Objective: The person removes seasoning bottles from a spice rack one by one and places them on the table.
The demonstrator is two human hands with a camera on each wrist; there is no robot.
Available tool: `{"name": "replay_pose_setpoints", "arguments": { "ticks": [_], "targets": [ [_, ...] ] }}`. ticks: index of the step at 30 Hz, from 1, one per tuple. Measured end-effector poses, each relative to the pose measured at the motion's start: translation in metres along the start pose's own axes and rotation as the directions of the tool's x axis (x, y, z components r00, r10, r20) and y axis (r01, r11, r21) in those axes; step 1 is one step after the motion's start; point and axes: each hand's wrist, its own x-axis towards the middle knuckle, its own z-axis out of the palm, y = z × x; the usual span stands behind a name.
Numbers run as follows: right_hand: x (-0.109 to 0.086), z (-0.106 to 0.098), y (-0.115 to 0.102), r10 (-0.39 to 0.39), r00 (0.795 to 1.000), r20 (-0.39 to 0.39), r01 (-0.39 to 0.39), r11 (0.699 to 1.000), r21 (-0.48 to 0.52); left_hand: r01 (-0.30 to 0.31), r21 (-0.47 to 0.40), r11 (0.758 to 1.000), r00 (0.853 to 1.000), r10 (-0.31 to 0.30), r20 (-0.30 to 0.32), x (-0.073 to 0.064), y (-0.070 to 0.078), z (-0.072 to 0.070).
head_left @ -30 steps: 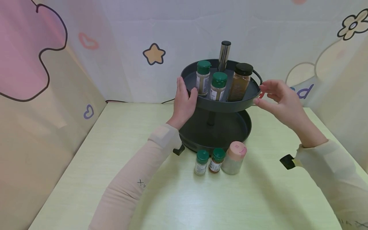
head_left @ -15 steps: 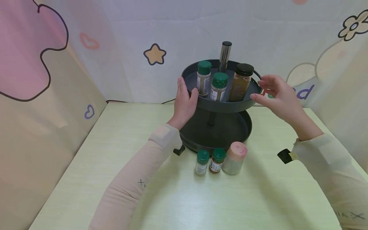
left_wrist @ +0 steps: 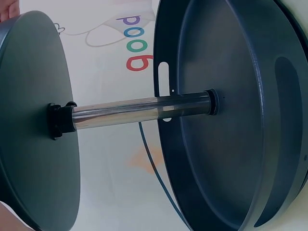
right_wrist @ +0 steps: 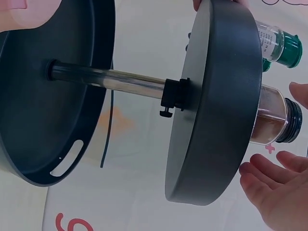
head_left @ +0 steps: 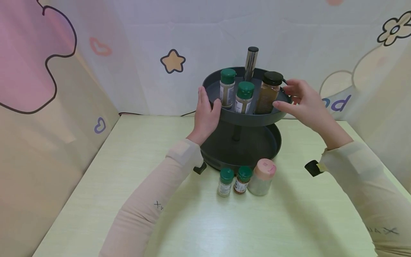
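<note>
In the head view, a dark two-tier round tray stand has an upper tray (head_left: 247,120) and a lower tray (head_left: 257,148). My left hand (head_left: 206,116) rests with straight fingers against the upper tray's left side, thumb at the rim. My right hand (head_left: 306,103) reaches over the right rim, fingers and thumb spread near a black-lidded spice jar (head_left: 268,94). In the right wrist view a gap shows between that thumb and the jar (right_wrist: 269,115). Two green-capped spice bottles, a rear one (head_left: 227,89) and a front one (head_left: 244,96), stand left of the jar.
On the table before the stand are a pale green-capped bottle (head_left: 224,184), a reddish green-capped bottle (head_left: 241,181) and a pink-lidded jar (head_left: 261,178). A metal post (head_left: 251,64) rises above the upper tray. A printed cloth (head_left: 144,82) hangs behind.
My right hand has moved left and slightly up, from beside the upper tray's right rim to over it, closer to the black-lidded jar. My left hand stays in place.
</note>
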Motion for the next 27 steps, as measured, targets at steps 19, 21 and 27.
{"name": "replay_pose_setpoints", "arguments": {
  "ticks": [19,21,27],
  "targets": [
    [0.018,0.007,-0.001,0.023,0.999,0.023,-0.024,0.999,0.034,-0.003,0.001,1.000,1.000,0.003,-0.006,0.001,-0.002,0.000],
    [0.018,0.007,-0.002,0.019,1.000,0.017,-0.019,0.999,0.031,-0.003,0.004,1.000,1.000,0.003,-0.006,0.001,-0.002,0.001],
    [0.022,0.010,-0.001,-0.002,1.000,0.011,0.001,0.998,0.063,-0.009,0.004,1.000,1.000,0.009,-0.005,0.001,-0.002,0.001]
  ]
}}
